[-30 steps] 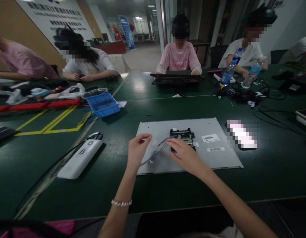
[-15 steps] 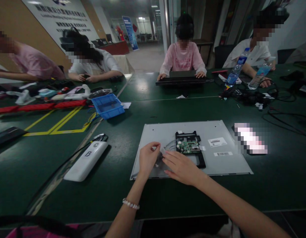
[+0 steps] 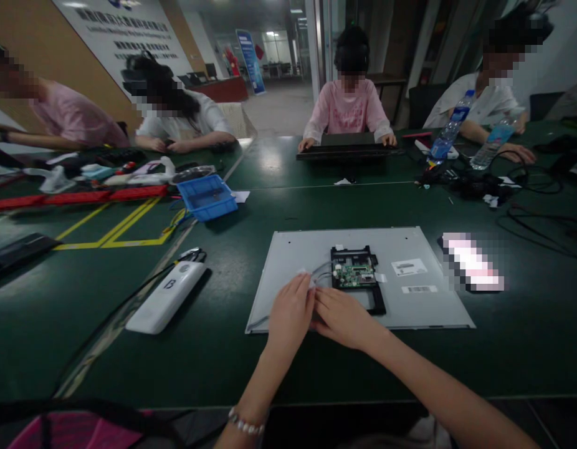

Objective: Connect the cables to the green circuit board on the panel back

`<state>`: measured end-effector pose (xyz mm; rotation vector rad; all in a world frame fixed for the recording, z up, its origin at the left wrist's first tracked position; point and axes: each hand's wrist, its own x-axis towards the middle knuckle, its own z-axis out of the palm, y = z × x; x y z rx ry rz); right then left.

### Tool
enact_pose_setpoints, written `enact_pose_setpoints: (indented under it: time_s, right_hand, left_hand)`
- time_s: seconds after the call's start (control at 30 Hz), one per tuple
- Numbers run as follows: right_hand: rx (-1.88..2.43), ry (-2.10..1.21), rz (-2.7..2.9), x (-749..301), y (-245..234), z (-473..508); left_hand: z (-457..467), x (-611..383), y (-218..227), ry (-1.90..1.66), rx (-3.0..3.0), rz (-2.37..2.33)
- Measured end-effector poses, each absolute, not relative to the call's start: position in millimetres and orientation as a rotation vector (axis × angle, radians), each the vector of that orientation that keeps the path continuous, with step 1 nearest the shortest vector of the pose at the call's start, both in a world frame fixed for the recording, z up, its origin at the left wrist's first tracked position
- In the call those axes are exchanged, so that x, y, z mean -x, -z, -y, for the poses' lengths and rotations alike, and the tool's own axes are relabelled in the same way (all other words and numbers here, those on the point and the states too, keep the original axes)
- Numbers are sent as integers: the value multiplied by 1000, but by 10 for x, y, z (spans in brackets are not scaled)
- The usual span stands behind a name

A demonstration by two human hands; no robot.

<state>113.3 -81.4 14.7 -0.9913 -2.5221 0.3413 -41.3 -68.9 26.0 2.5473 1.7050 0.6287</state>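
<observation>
On flat grey metal panel [image 3: 410, 246], left of small green circuit board [image 3: 354, 274]: left hand [image 3: 291, 310] and right hand [image 3: 341, 317] touching, fingers closed on thin grey cable [image 3: 319, 272]; cable looks light, limp, fragile, best held near connector

Grey metal panel [image 3: 316, 249] is lying flat on the green table, back side up. Green circuit board [image 3: 354, 273] is sitting in its black frame near centre (grey cable [image 3: 322, 270] is trailing leftward).
</observation>
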Motion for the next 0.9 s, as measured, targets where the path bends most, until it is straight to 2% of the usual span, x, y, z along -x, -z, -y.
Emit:
enact_pose_setpoints:
  time_s: [0.2,0.9]
  right_hand:
    - [1051,-402,2505,-1151,-129,960]
    - [1170,-404,2422,-1270,-234,1421]
  left_hand:
    - [651,450,-48,-495,-2567,-1684]
    - [705,323,-105,-517,-2399,-1837]
